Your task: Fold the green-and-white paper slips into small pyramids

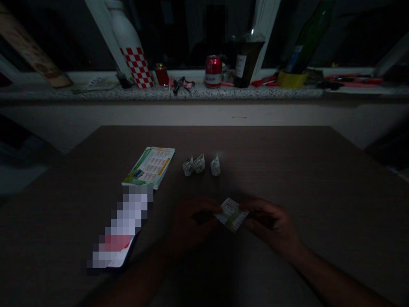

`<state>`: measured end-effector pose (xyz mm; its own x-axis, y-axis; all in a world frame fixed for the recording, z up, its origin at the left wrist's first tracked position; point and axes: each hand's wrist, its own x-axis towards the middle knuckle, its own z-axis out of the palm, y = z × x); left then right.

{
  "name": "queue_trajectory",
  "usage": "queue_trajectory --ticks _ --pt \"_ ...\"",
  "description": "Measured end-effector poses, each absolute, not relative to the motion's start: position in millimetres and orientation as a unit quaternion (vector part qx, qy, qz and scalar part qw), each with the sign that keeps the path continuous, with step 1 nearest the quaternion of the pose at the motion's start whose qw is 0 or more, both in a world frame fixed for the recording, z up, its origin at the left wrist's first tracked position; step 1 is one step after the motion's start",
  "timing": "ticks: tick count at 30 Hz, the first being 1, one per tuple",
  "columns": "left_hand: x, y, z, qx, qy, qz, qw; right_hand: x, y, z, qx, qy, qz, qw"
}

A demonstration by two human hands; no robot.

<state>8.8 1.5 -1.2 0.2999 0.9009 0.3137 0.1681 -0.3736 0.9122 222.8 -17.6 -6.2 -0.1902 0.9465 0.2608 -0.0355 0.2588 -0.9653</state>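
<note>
Left hand [190, 219] and right hand [273, 224] stand apart, their fingertips pinching opposite corners of a small, folded white-and-green printed paper square [231, 214] over the dark brown table [271, 160]. Taking that square as the dial's centre, I see three folded white-and-green paper pieces [215, 166], two close together, at eleven o'clock, a flat stack of printed green-and-white sheets [148, 168] at ten, and a dark-edged, lit phone [123, 232] at nine.
</note>
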Motion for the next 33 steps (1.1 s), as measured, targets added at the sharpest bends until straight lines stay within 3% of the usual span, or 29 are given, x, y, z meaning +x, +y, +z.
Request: queue_trajectory --ticks 7,13,18,25,33 --pt "12.7 1.4 9.5 0.677 0.369 0.449 0.452 218.7 -17.0 -4.3 -0.4 -0.607 0.421 0.542" --pt "28.7 -11.1 7.7 0.565 0.475 0.445 0.507 211.2 -21.7 -3.2 -0.443 -0.576 0.394 0.563" --pt "35.5 -14.3 4.5 0.491 0.51 0.458 0.537 205.0 -21.7 -3.0 -0.466 -0.492 0.448 0.584" --pt "37.7 -14.0 5.5 0.484 0.529 0.449 0.533 202.7 -21.4 -1.3 -0.475 -0.472 0.516 0.534" --pt "37.2 -8.4 11.0 0.442 0.451 0.438 0.639 209.8 -19.8 3.9 -0.413 -0.507 0.571 0.496"
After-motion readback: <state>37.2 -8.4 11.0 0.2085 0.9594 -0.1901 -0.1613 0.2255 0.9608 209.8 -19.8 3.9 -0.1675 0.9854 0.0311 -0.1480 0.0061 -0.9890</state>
